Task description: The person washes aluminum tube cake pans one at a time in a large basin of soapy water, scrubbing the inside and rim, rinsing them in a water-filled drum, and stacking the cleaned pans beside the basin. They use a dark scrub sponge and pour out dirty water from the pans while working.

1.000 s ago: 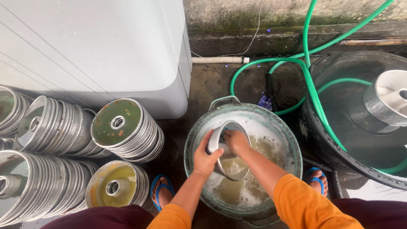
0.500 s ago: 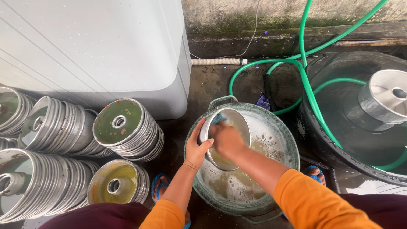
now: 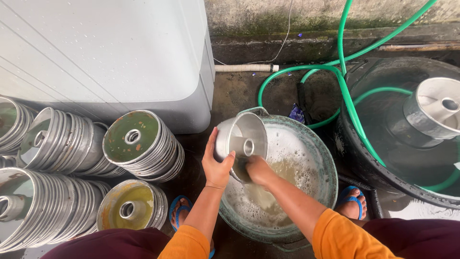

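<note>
Left hand point(image 3: 218, 165) is gripping the rim of a metal ring pan point(image 3: 241, 139), fingers wrapped on its outer wall, thumb on the edge. Right hand point(image 3: 256, 171) is closed and pressing inside the pan's lower part; what it's holding, can't tell. Pan is tilting on its side over the left rim of the soapy basin point(image 3: 314, 148), open side facing the camera, centre tube showing. Feet in blue sandals point(image 3: 352, 201) are flanking the basin. Stacks of dirty pans point(image 3: 139, 144) are lying to the left, against a grey box point(image 3: 105, 57). Further right, a green hose point(image 3: 347, 103) is running into a black tub point(image 3: 373, 158) with another pan point(image 3: 433, 112) sitting in water.
</note>
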`<action>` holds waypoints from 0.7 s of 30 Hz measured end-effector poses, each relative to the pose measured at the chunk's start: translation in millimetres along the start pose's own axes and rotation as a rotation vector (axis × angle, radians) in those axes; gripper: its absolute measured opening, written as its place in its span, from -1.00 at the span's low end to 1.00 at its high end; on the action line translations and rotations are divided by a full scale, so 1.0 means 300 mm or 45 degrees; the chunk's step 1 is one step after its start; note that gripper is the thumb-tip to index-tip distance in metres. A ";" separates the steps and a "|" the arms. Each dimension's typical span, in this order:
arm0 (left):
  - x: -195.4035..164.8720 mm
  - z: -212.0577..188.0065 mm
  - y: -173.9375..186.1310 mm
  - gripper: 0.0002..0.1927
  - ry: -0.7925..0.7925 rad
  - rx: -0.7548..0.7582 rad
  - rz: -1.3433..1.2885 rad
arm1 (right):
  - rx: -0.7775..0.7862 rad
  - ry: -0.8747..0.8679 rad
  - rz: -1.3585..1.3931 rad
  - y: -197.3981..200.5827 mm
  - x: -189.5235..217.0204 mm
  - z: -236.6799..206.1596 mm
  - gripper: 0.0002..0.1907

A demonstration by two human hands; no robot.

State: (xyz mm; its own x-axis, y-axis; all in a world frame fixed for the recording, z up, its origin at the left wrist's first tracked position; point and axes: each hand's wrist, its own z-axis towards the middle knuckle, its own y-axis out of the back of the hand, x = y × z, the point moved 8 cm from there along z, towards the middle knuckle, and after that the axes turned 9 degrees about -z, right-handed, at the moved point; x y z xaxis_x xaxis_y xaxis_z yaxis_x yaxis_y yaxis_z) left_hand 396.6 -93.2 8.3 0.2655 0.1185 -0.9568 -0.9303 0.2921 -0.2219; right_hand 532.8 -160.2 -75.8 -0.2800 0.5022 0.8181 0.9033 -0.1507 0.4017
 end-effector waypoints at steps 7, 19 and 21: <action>0.101 -0.027 -0.016 -0.25 0.170 -0.005 -0.332 | 0.084 0.077 0.540 -0.021 0.220 -0.018 -0.63; 0.134 0.034 0.055 -0.29 0.202 0.053 -0.241 | 0.013 0.934 -0.777 0.012 0.026 -0.104 -0.70; 0.135 0.024 0.017 -0.28 0.280 0.144 -0.197 | 0.138 0.791 -1.064 0.081 -0.041 -0.055 -0.68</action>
State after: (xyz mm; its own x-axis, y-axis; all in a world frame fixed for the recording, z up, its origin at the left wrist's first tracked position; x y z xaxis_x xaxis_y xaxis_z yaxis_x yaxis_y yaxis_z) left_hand 404.3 -80.0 -30.2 0.3291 -0.1405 -0.9338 -0.8455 0.3964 -0.3576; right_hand 552.9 -184.1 -69.2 -0.9185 -0.1195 0.3769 0.3610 0.1354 0.9227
